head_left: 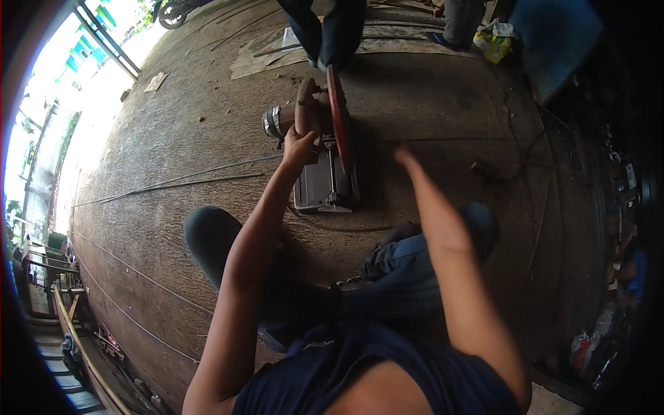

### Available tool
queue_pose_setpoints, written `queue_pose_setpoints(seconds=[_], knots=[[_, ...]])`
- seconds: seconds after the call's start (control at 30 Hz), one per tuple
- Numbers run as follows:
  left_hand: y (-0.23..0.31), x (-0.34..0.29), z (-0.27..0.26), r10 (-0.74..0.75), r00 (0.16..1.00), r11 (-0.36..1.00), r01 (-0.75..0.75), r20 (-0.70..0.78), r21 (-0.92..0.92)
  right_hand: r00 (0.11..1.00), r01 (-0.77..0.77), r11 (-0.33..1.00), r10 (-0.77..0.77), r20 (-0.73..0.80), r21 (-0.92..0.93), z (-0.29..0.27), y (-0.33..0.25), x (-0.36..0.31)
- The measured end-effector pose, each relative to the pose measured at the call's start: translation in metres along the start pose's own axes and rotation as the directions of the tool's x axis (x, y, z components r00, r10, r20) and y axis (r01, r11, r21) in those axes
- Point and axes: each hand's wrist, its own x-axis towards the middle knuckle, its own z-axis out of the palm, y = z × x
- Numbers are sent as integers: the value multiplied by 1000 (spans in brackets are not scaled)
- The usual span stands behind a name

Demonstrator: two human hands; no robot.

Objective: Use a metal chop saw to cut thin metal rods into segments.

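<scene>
A cut-off saw (311,187) with a grey base, a brown motor housing and a large red disc-shaped part (338,117) stands on the floor in front of my crossed legs. My left hand (300,146) is closed around the saw's handle, on the left side of the red part. Apart from the saw, on its right, my right hand (402,153) hangs over the floor; motion smears its fingers. Thin metal rods (200,169) run along the floor from the left up to the saw. Whether they pass under it is hidden.
Another person's legs (339,34) stand just beyond the saw. Farther right is a second person's leg (462,21) beside a yellow and white bag (494,41). A short dark piece (485,169) and a cable lie to the right. A motorbike wheel (171,15) shows far left.
</scene>
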Motion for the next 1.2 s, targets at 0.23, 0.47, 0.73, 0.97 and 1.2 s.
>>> queue_pose_setpoints(seconds=[0.23,0.47,0.73,0.97,1.2], knots=[[8,-6,-26,-105,985,994,106,139,-3,964,266,946,-262,-46,184,-58,-144,-29],[2,-6,-19,-65,998,997,66,14,-32,843,519,826,-450,-295,222,15,-153,-73],[2,-8,-17,-63,998,998,62,-10,-18,769,626,768,-577,-275,137,16,-159,-85],[3,-9,-15,-25,999,1000,24,-41,-11,786,600,798,-576,-226,57,5,-175,-102],[3,-6,-16,-39,999,999,40,-27,34,800,585,810,-568,-195,43,13,-171,-109]])
